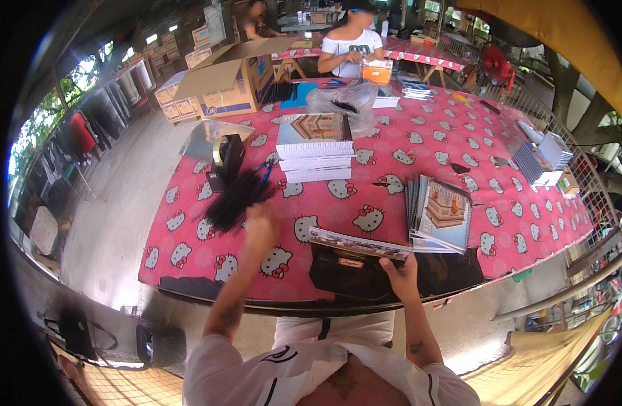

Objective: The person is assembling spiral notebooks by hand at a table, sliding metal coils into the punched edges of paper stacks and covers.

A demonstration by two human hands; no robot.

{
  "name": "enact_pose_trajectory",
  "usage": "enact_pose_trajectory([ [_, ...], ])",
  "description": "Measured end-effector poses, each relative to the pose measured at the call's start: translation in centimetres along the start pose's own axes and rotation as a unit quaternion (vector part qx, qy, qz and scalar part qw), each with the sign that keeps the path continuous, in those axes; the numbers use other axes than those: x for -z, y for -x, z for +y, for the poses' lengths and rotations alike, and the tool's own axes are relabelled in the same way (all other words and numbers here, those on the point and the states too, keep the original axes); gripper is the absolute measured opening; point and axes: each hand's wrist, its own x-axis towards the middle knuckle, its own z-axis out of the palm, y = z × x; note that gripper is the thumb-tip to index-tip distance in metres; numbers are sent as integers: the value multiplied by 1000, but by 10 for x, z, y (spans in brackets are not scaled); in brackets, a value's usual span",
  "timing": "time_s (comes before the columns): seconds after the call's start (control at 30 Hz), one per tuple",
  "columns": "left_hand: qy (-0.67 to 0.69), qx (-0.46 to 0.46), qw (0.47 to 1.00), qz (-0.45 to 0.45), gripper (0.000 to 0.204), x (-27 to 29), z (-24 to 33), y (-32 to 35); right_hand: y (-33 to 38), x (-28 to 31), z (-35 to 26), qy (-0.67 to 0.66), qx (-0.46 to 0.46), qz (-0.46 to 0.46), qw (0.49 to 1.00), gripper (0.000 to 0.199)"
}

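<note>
At six o'clock on the pink counter [405, 135], a thin notebook [358, 245] is pinched in the right hand [400, 271]; black binding strips [236, 197] are gripped by the left hand [260, 227]. Bound notebooks [315, 145] are stacked at twelve o'clock; unbound ones [441, 213] wait at three.

Daylit open shed — concrete floor [114, 223], pink-clothed table [459, 145], cardboard boxes [219, 84].

Left hand [260, 227] reaching forward, right hand [400, 272] fingers clasped

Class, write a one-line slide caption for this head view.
Left hand reaches into black pens; right hand holds a notebook over pink tablecloth.
</note>
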Motion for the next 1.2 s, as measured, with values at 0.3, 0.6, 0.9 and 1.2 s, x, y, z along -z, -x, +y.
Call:
enact_pose_trajectory([
  [0.3, -71, -16, 990, 122, 28, -25, -61, -15, -1, 0, -18, 12, 38, 55, 998, 59],
  [0.6, 79, -23, 995, 58, 34, -4, 10, -6, -35, -77, -130, 413, 332, -76, 845, 38],
  [0.9, 387, 19, 921, 42, 19, 68, 98, 27, -55, -101, -80, 413, 279, -88, 862, 17],
  [1.2, 362, -42, 928, 79, 15, 69, 99, 29, -56, -100, -84, 414, 266, -89, 866, 13],
])
